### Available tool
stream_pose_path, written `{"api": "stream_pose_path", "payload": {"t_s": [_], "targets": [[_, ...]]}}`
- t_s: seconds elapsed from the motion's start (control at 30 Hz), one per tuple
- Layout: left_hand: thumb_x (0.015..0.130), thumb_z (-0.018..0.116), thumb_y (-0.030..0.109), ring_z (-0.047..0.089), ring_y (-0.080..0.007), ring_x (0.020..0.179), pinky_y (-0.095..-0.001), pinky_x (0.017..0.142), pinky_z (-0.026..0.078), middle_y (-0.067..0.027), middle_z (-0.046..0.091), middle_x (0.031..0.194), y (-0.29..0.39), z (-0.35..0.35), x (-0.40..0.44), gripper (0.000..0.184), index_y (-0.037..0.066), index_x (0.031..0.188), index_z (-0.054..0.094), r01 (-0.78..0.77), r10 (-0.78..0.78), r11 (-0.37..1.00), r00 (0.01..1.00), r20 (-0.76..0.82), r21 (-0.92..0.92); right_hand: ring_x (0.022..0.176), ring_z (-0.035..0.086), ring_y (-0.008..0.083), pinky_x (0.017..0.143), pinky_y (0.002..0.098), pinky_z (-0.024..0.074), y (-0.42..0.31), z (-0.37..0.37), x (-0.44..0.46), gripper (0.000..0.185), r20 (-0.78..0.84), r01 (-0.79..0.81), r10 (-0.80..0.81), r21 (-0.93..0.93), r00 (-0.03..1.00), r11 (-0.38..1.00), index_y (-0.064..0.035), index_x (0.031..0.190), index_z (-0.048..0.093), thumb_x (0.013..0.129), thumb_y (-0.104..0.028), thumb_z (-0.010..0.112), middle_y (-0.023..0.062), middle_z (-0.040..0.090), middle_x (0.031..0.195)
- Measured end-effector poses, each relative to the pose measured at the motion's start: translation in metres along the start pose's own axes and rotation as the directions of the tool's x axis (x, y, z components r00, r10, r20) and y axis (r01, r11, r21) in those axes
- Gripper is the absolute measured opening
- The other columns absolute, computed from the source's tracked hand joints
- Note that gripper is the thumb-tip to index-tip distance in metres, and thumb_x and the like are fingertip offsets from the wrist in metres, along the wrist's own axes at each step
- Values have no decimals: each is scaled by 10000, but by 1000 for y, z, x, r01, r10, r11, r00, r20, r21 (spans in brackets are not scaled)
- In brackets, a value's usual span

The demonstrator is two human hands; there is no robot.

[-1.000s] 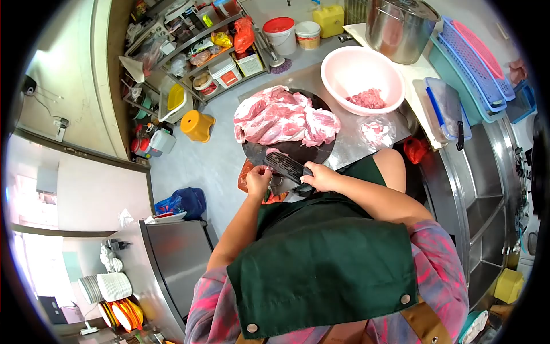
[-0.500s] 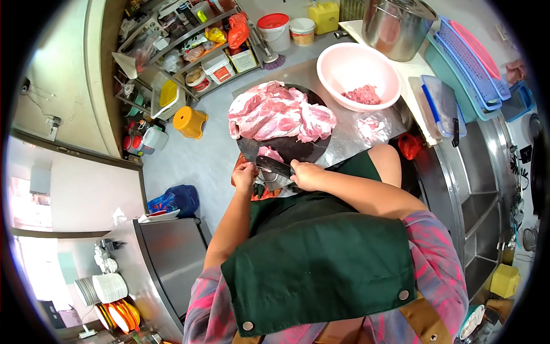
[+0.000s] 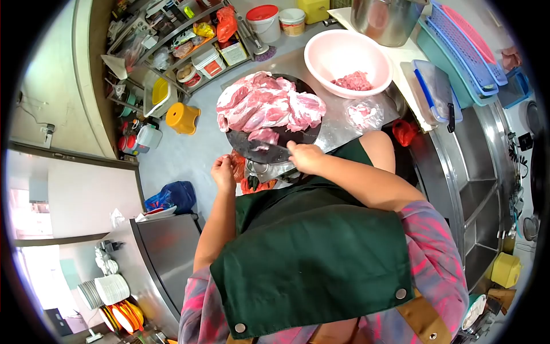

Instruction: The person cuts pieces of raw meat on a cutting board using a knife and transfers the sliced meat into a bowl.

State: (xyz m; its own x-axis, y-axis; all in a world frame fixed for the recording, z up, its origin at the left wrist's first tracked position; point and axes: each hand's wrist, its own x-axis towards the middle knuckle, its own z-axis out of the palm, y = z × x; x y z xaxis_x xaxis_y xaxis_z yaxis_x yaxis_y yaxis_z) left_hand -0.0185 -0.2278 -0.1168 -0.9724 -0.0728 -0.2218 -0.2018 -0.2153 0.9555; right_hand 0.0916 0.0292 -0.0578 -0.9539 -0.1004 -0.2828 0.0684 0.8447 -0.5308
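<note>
My right hand [image 3: 306, 157] is wrapped round the handle of a knife [image 3: 281, 149], whose blade shows nearly edge-on over the near part of the round dark cutting board [image 3: 238, 144]. By the blade lies a small cut piece of meat [image 3: 264, 136]. Behind it a large slab of raw meat [image 3: 269, 103], pink with white fat, covers most of the board. My left hand [image 3: 223, 171] is off the board's near left edge, fingers curled together; whether something small is pinched there is hidden.
Right of the board, a pink basin [image 3: 349, 49] holds cut meat, with a clear bag of pale pieces [image 3: 364, 113] before it. A yellow stool [image 3: 182, 118] stands left. A steel pot [image 3: 387, 23] and metal sinks [image 3: 472, 206] line the right side.
My left hand has moved left, away from the knife. The blade has swung up over the board by the small meat piece, which shows more fully. The whole view has shifted slightly.
</note>
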Motion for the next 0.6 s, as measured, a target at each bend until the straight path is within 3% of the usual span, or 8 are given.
{"api": "stream_pose_path", "payload": {"t_s": [0.1, 0.13, 0.17, 0.23, 0.3, 0.37, 0.43, 0.6], "targets": [[851, 578, 45, 549, -124, 626, -252, 594, 475, -66, 603, 740, -20, 0, 7, 84, -27, 880, 611, -75, 76, 964, 997, 5, 254, 881, 605, 392, 730, 483, 460, 10, -6, -2, 296, 17, -36, 36, 37, 999, 999, -17, 1030, 406, 899, -250, 534, 208, 619, 908], [858, 608, 86, 568, -135, 641, -262, 637, 491, -62, 620, 754, -21, 8, 1, 157, -40, 950, 623, -89, 68, 933, 995, 74, 349, 889, 602, 391, 737, 482, 458, 10, -6, -1, 298, 21, -41, 40, 53, 999, 998, -17, 1032, 408, 899, -251, 537, 208, 618, 915], [840, 647, 116, 595, -149, 686, -277, 687, 502, -71, 646, 802, -27, 16, -1, 234, -38, 1015, 628, -261, 182, 800, 963, 197, 540, 896, 600, 390, 743, 481, 456, 10, -6, 1, 301, 25, -46, 45, 68, 999, 997, -17, 1034, 410, 899, -253, 540, 208, 617, 922], [792, 696, 142, 618, -184, 733, -300, 725, 505, -84, 653, 849, -39, 32, -3, 286, -23, 1020, 640, -436, 217, 696, 885, 411, 571, 915, 594, 390, 762, 473, 453, 9, -3, 1, 311, 22, -63, 61, 84, 998, 994, -16, 1047, 418, 896, -253, 550, 207, 615, 931], [735, 732, 150, 629, -224, 782, -323, 739, 505, -106, 642, 893, -27, 55, -15, 329, -8, 1012, 649, -605, 261, 451, 793, 551, 657, 915, 593, 393, 765, 470, 455, 9, 1, 0, 312, 17, -72, 71, 100, 997, 992, -15, 1054, 419, 896, -251, 548, 209, 614, 930], [711, 734, 157, 624, -267, 786, -342, 734, 501, -134, 625, 912, -35, 64, -13, 256, 3, 905, 672, -607, 243, 409, 792, 560, 682, 907, 593, 404, 767, 478, 457, 12, 4, -2, 331, 28, -57, 54, 124, 998, 991, -16, 1067, 419, 886, -255, 558, 221, 615, 926], [716, 719, 160, 618, -275, 752, -346, 702, 498, -139, 625, 858, -44, 67, -9, 188, 9, 822, 681, -660, 336, 315, 750, 570, 682, 903, 593, 409, 767, 484, 457, 14, 7, -5, 336, 24, -32, 29, 137, 999, 990, -17, 1065, 419, 881, -258, 564, 227, 616, 924], [699, 666, 156, 611, -337, 750, -405, 702, 492, -156, 610, 803, -57, 73, -7, 148, 18, 750, 661, -487, 233, 409, 873, 428, 772, 904, 594, 414, 765, 487, 462, 10, 14, -11, 324, 44, -5, 0, 117, 999, 993, -10, 1023, 391, 878, -242, 564, 231, 610, 945]]}}
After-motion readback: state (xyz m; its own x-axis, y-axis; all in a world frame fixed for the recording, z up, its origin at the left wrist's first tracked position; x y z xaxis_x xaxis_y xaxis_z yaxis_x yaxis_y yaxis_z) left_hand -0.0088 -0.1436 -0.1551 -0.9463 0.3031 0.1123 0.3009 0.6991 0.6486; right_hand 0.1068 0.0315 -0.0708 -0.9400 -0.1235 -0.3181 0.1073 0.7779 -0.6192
